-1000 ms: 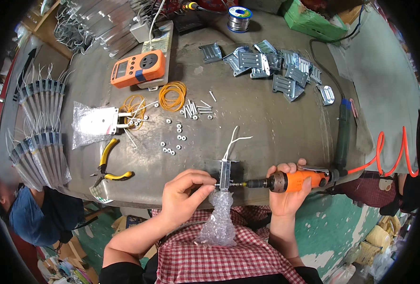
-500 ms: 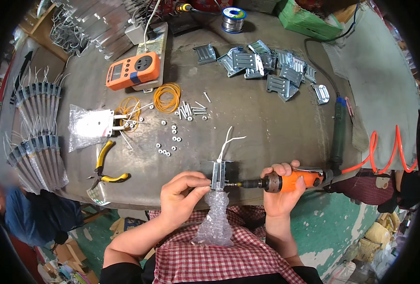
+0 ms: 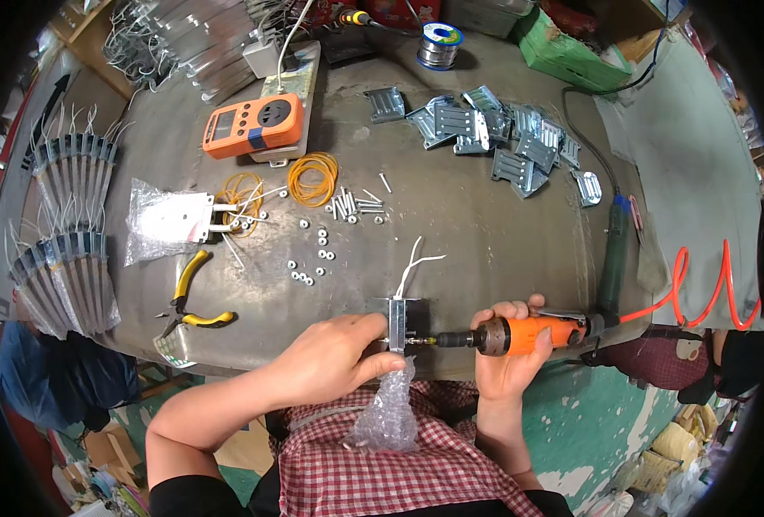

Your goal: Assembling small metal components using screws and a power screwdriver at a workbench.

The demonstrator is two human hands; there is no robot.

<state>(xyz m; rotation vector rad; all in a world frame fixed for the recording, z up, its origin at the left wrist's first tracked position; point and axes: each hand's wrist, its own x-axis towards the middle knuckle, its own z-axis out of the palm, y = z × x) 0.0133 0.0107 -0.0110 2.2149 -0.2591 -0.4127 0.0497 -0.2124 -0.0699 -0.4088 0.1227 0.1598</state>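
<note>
My left hand (image 3: 340, 358) is closed on a narrow metal part (image 3: 397, 326) at the table's front edge, thumb low on its side. White wires (image 3: 412, 269) rise from the part's far end, and bubble wrap (image 3: 385, 405) covers its near end, hanging over the apron. My right hand (image 3: 513, 353) is wrapped round an orange air screwdriver (image 3: 537, 333) lying level. Its bit (image 3: 422, 340) points left and reaches a screw at the part's right side; whether the bit sits in the screw head I cannot tell. A red coiled hose (image 3: 682, 284) runs from the tool's rear.
Pliers (image 3: 177, 308), loose nuts (image 3: 302, 276), screws (image 3: 347, 203), rubber bands (image 3: 313, 179) and an orange meter (image 3: 252, 125) lie left of middle. Metal brackets (image 3: 459, 122) are heaped at the back right, near a solder spool (image 3: 439, 47). Wired strips (image 3: 71, 284) line the left side.
My left hand has shifted its hold on the metal part, its forearm now reaching in more from the left. The part has turned slightly. The screwdriver stays nearly in place.
</note>
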